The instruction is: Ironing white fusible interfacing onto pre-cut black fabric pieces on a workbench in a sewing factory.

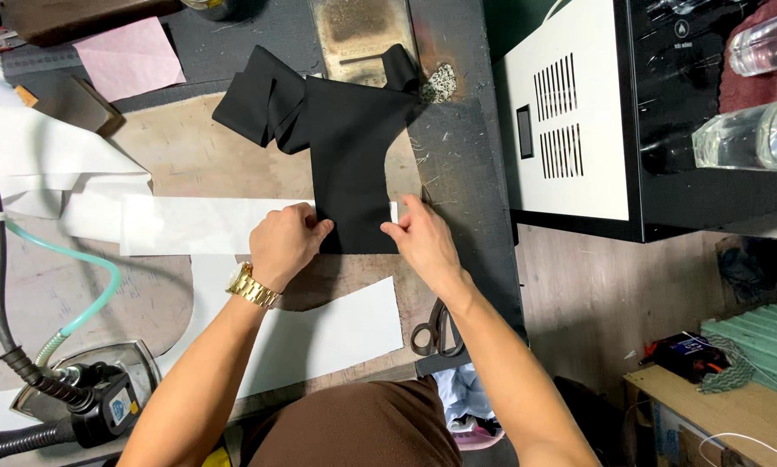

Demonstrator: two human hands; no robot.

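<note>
A black fabric piece (345, 147) lies on the worn ironing board (190, 156), folded at its far left end. A long white strip (198, 223) runs under the black fabric's near edge, and its right end (394, 211) pokes out on the other side. My left hand (285, 242), with a gold watch on the wrist, pinches the black fabric's near left edge over the strip. My right hand (423, 238) pinches the near right edge at the strip's end.
A steam iron (95, 389) with hoses sits at the near left. Scissors (436, 333) lie by my right forearm. More white pieces (337, 333) lie near me, and white cloth (34, 156) lies at the left. A white and black appliance (579, 112) stands right.
</note>
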